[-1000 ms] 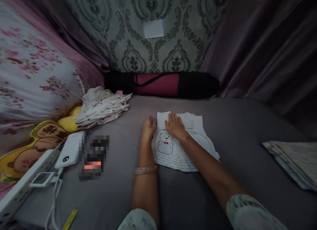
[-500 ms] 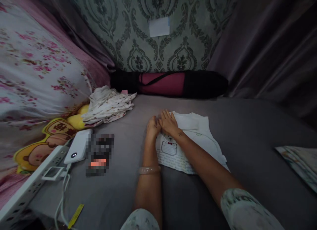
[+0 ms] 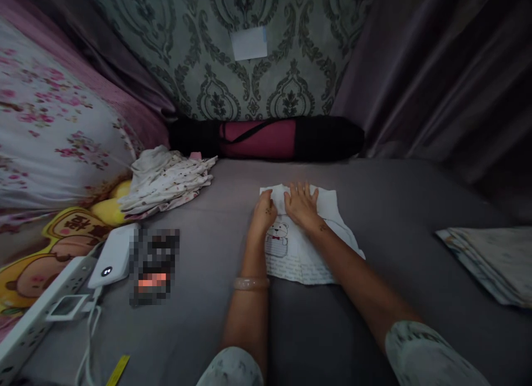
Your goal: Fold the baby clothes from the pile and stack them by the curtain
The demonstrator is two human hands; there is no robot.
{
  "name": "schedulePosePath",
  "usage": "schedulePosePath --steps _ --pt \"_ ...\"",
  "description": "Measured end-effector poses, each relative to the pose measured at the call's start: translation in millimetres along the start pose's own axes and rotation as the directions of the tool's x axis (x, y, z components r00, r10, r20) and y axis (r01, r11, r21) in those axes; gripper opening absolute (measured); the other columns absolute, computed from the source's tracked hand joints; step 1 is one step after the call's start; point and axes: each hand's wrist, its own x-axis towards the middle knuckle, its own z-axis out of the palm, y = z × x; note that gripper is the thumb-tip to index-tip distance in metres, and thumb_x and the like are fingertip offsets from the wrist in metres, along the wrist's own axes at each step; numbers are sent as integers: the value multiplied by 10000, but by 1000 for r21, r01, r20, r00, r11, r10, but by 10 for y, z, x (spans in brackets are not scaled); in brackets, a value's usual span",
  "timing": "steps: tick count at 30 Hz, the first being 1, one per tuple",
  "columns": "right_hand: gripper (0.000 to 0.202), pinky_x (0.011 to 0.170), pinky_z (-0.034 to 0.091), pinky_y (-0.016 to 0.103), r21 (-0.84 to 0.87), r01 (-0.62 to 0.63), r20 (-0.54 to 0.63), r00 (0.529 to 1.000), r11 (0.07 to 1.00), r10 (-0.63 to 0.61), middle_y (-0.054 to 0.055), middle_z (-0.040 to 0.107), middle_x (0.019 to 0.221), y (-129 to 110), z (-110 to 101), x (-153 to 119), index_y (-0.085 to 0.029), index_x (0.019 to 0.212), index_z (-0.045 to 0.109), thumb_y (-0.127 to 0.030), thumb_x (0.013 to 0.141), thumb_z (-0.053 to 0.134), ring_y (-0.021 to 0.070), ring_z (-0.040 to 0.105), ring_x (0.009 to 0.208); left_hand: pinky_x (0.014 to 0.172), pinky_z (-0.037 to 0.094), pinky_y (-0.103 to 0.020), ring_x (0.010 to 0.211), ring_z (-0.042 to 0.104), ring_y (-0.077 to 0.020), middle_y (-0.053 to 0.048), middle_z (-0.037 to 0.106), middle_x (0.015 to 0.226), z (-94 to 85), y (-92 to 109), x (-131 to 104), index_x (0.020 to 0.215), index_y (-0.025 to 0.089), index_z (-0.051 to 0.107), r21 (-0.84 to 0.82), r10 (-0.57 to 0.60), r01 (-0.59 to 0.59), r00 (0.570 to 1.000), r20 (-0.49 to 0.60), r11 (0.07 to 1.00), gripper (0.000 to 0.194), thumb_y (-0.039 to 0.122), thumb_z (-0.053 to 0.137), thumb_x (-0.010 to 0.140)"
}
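Note:
A folded white garment [image 3: 291, 267] with a printed bear and lines of text lies flat on the grey bed sheet. My right hand [image 3: 302, 204] rests palm down on its upper part, fingers spread and pointing away from me. At the garment's left edge, my left hand [image 3: 265, 209] is laid on the cloth with its fingers stretched forward, partly hidden by the angle. A pale bangle [image 3: 251, 284] circles my left wrist.
A black and pink long bag [image 3: 260, 139] lies along the wall. Crumpled spotted cloth [image 3: 166, 181], a white power bank [image 3: 114, 255], a power strip [image 3: 41, 311] and a blurred-out object [image 3: 155, 267] are on the left. Folded cloth [image 3: 494, 258] lies at right.
My right hand has slid right, away from my left hand, and its fingers have spread over the garment. The view has shifted slightly to the right.

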Motion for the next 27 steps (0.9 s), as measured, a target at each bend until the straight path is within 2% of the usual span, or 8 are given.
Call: schedulePosePath --steps 2,6,13,15,18,22,25,27 --pt "574 1098 104 658 -16 -44 57 997 999 45 130 285 1560 123 39 -49 -148 1475 368 -405 987 210 356 154 1441 1143 302 -414 1352 416 -227 -166 490 1418 106 71 -31 1334 98 477 90 48 -54 997 67 994 459 79 367 889" --pt "556 1080 113 685 -27 -54 87 995 998 56 119 324 1545 187 154 -95 -167 1459 397 -387 984 211 343 166 1437 1174 193 -498 1410 329 -254 -155 436 1472 222 132 -103 1338 120 479 289 18 -62 988 151 955 425 147 358 931" --pt "557 1110 144 639 171 44 137 988 984 -68 135 292 1556 323 36 -124 -159 1470 360 -402 975 278 300 190 1444 1165 222 -481 1385 369 -246 -148 458 1458 234 52 -159 1316 127 493 384 113 -144 988 103 912 393 205 341 962" --pt "563 1129 191 576 251 84 102 988 964 -112 133 277 1563 481 -31 -200 -152 1476 340 -376 960 321 275 196 1446 1156 244 -474 1358 406 -239 -153 498 1420 244 26 -164 1282 128 509 382 157 -174 985 75 908 367 205 349 961" --pt "547 1127 274 457 288 115 -68 993 951 -99 159 384 1499 782 -146 -406 -113 1434 389 -284 914 386 244 316 1393 1134 280 -471 1298 467 -247 -161 555 1342 256 7 -152 1222 118 530 377 204 -212 977 61 902 324 222 370 960" --pt "465 1021 399 405 243 -27 -157 985 970 67 200 595 1248 1169 -344 -779 -69 1306 506 -239 883 413 270 534 1177 1093 344 -428 1285 472 -278 -215 518 1341 172 -2 -157 1248 74 488 370 246 -264 964 97 891 374 258 468 923" --pt "452 919 449 380 168 -175 -70 979 970 189 195 659 1091 1368 -488 -1056 -54 1275 530 -275 891 441 283 606 1038 1057 380 -410 1280 471 -302 -240 466 1374 -18 -31 -258 1298 63 436 391 244 -262 965 95 883 481 283 535 882" --pt "463 839 469 354 140 -241 15 970 960 241 167 685 1004 1438 -562 -1211 -72 1288 528 -315 900 461 274 636 952 1018 405 -414 1218 518 -310 -228 528 1296 -180 -63 -378 1263 75 463 433 190 -215 977 102 875 457 290 548 868"
